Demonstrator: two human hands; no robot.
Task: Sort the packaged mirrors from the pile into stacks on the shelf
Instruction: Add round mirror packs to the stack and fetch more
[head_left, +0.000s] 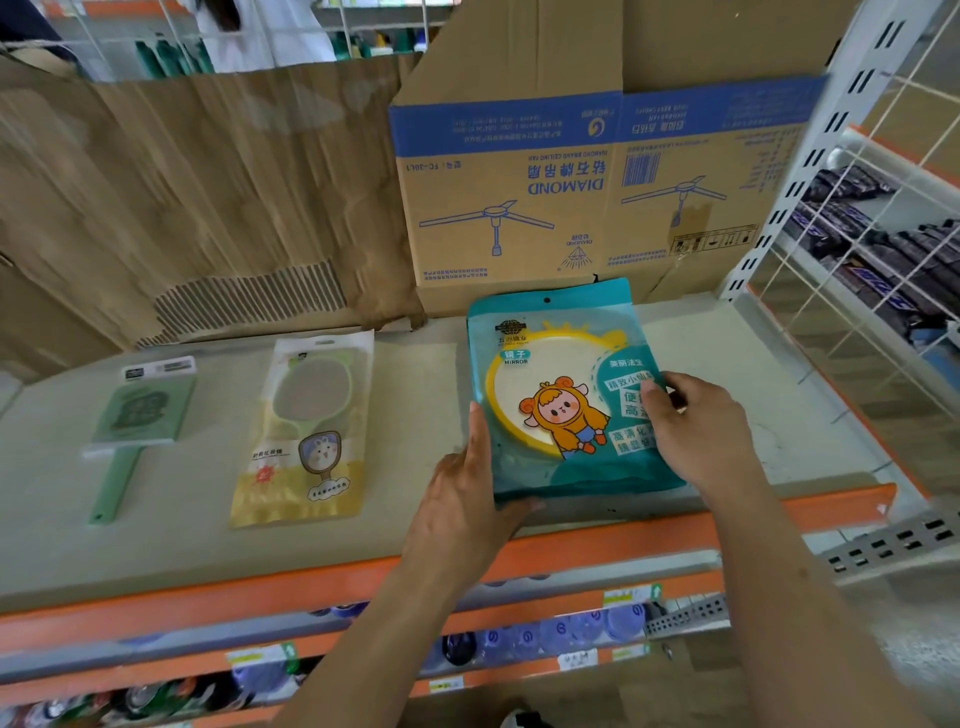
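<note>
A teal packaged mirror (561, 364) with a yellow round frame and a cartoon figure lies flat on the shelf (415, 509) at the right. My left hand (467, 488) holds its lower left edge, fingers along the side and thumb under the front corner. My right hand (691, 431) rests on its right side with fingers on top. To the left lies a yellow packaged hand mirror (306, 431). Farther left lies a green packaged mirror with a handle (137, 421).
Upright cardboard, including a blue-printed DIAMOND fan box (571, 182), backs the shelf. A white wire rack (872, 270) with dark packets stands at the right. Lower shelves (363, 649) with orange edges hold blue round items. A person in white stands far behind.
</note>
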